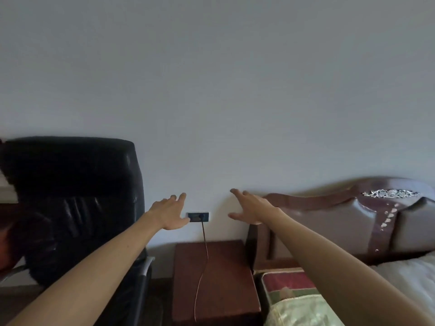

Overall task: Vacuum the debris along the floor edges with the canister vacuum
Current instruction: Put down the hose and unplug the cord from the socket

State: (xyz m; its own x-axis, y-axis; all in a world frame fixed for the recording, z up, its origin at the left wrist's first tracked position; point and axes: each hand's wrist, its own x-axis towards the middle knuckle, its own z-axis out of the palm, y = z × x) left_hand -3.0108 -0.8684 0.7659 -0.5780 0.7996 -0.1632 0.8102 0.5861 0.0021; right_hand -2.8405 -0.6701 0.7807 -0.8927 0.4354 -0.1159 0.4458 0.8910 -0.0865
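Canister vacuum: out of view; its place cannot be told. Two hands reach toward the wall (211, 90) at lower centre of the frame. Left hand (170, 214): fingers straight, thumb spread wide, holding nothing; the thumb tip overlaps the left edge of one wall socket (198, 216). Right hand (250, 209): fingers straight and spread, empty. Whether either hand touches the wall cannot be told. Both forearms stretch up from the lower corners. One thin cord (204, 255) hangs from the socket over one brown nightstand (223, 290), between one black office chair (70, 196) and one headboard (329, 222).

The left hand (168, 215) covers the wall socket's (202, 214) left end; the black chair (70, 196) and bed (412, 274) run past the side edges.
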